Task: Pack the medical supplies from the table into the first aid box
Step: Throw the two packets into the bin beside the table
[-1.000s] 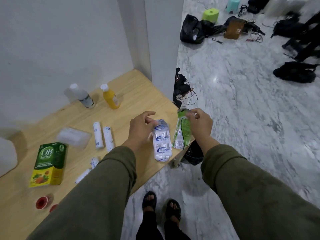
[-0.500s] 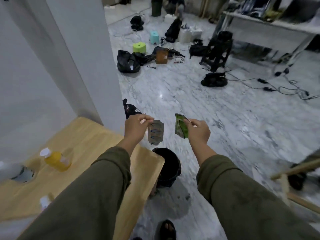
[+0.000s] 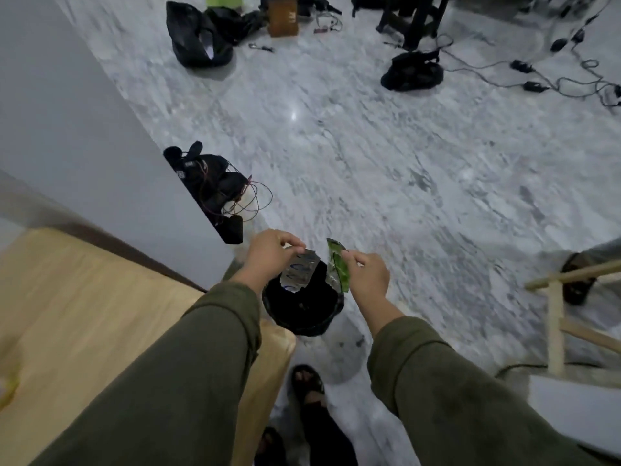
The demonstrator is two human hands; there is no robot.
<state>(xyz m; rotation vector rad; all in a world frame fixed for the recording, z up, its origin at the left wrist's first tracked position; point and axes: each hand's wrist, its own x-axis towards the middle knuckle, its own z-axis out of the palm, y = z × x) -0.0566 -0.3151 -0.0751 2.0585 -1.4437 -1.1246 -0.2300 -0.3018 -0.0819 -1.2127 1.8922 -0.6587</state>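
My left hand (image 3: 268,255) pinches a silver blister strip with blue print (image 3: 298,270) by its top edge. My right hand (image 3: 364,272) pinches a green and silver sachet (image 3: 338,266) the same way. Both packets hang above the open mouth of a black bin (image 3: 302,306) that stands on the floor just past the table's corner. The wooden table (image 3: 84,314) fills the lower left; only a blurred yellow bottle (image 3: 8,386) shows at its left edge. No first aid box is in view.
A white pillar (image 3: 100,146) rises beside the table. Black gear with cables (image 3: 215,186) lies behind it. Bags (image 3: 198,35), a dark bundle (image 3: 411,72) and cords (image 3: 537,82) litter the marble floor. A wooden frame (image 3: 557,317) stands at right. My sandalled feet (image 3: 307,381) are below.
My view swung away from the table top, up across the room, then down to the bin. Both hands carried the packets off the table and now hold them over the bin.
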